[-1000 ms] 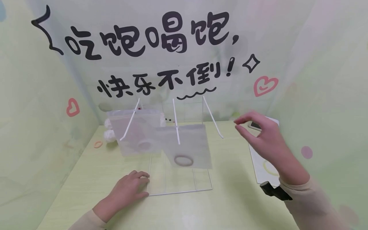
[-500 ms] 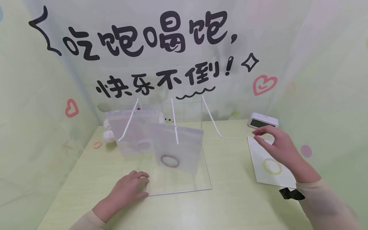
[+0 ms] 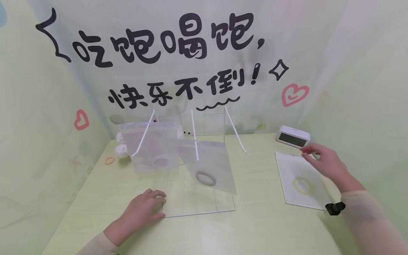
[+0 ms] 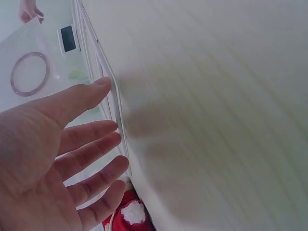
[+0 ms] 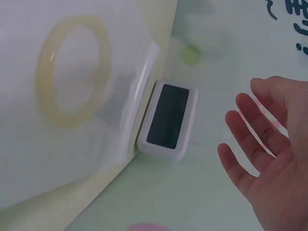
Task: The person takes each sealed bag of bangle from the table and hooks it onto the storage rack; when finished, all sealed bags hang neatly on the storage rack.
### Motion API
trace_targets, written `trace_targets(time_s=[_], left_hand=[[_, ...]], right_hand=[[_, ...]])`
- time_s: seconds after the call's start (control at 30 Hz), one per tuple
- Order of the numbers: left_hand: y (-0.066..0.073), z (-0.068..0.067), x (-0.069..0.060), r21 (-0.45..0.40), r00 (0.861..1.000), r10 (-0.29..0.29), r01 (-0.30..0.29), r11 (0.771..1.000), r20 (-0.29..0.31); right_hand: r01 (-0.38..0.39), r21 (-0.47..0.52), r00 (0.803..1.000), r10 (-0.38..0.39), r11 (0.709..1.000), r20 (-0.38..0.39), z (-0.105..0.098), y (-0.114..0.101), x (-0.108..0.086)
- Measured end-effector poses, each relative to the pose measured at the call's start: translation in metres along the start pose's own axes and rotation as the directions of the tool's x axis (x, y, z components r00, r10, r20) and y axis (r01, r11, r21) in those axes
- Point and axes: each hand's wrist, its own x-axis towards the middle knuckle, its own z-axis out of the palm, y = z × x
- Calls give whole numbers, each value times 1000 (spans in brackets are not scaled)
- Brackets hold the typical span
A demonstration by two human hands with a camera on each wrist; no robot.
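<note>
My left hand (image 3: 143, 210) rests at the front left corner of a white wire rack (image 3: 200, 213), its fingertips touching the base wire. The fingers lie fairly straight in the left wrist view. From the rack's middle prong hangs a translucent bag (image 3: 220, 159) with a brownish ring (image 3: 205, 179) inside. Another translucent bag (image 3: 137, 141) hangs from the left prong, while the right prong (image 3: 236, 130) carries nothing. Above a flat bag (image 3: 290, 193) on the table's right, my right hand (image 3: 331, 166) hovers with loosely bent fingers, holding nothing. A yellow ring (image 3: 302, 185) shows through that bag.
A white digital clock (image 3: 293, 137) stands behind the flat bag. At the far left lies a small orange ring (image 3: 109, 160). Behind the hanging bags is a white fluffy thing (image 3: 121, 150), mostly hidden. Printed curtains enclose the table (image 3: 255, 230).
My right hand has moved right and down from near the rack's right prong to above the flat bag. The bag on the middle prong swings. My left hand stays in place.
</note>
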Motion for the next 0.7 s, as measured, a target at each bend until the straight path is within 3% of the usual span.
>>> trace_targets(time_s=[0.33, 0.7], left_hand=[[0, -1, 0, -7, 1000, -1, 1, 1000, 0], [0, 1, 1, 8, 1000, -10, 10, 1000, -1]], right_hand=[[29, -85, 993, -19, 996, 119, 14, 52, 7], [1, -112, 956, 32, 994, 290, 22, 84, 21]])
